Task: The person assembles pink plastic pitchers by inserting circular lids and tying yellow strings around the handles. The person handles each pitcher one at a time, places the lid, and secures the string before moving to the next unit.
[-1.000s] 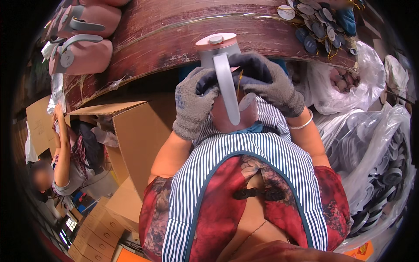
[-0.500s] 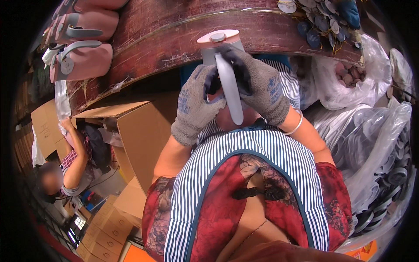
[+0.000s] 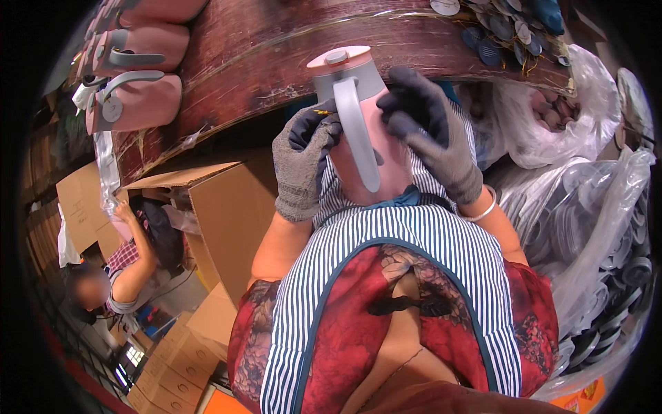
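Since a moment ago my pink jug [image 3: 362, 148] has come a bit closer to me. My left hand [image 3: 303, 165] pinches a tiny yellow bit [image 3: 323, 112] beside the grey handle [image 3: 355, 131]. My right hand [image 3: 431, 134] wraps the jug's side. It stands tall between both hands, lid up, just before the brown table [image 3: 276, 55]. More jugs [image 3: 134, 83] lie left, bags [image 3: 586, 207] right.

2 pink kettles [image 3: 134, 76] lie on the wooden counter [image 3: 262, 62], open cardboard box [image 3: 221, 207] below, bagged round parts [image 3: 593, 221] at right.
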Tool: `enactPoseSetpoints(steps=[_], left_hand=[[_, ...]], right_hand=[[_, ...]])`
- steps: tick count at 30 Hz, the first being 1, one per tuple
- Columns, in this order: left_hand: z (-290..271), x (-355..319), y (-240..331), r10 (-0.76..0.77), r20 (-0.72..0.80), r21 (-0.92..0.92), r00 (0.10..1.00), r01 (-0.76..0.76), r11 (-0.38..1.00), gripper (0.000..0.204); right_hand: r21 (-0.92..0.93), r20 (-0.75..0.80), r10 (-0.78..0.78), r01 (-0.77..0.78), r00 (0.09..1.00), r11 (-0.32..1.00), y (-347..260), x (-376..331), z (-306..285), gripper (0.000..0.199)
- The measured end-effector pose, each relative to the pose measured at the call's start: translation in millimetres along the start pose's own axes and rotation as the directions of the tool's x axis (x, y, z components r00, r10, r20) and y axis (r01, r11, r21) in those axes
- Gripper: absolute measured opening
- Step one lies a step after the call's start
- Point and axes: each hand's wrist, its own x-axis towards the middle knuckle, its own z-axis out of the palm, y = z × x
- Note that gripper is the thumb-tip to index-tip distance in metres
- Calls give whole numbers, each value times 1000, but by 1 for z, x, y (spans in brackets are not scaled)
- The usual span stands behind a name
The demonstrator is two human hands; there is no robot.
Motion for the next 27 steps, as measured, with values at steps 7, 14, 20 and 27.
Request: enactPoseSetpoints(steps=[7, 14, 20, 27], left_hand=[[2, -3, 8, -38, 25, 45, 999, 37, 998, 24], [-29, -2, 10, -303, 183, -311, 935, 348, 885, 21], [-33, -3, 14, 32, 402, -797, 915, 333, 503, 29], [-16, 44, 30, 184, 418, -688, 890, 177, 704, 47]], right_hand=[[-710, 187, -243, 302, 952, 636, 8, -14, -2, 72], [48, -106, 198, -194, 974, 980, -7, -9, -10, 58], [242, -168, 136, -93, 976, 966, -2, 8, -24, 48], [-384, 130, -464, 476, 876, 791, -48, 71, -1, 51]])
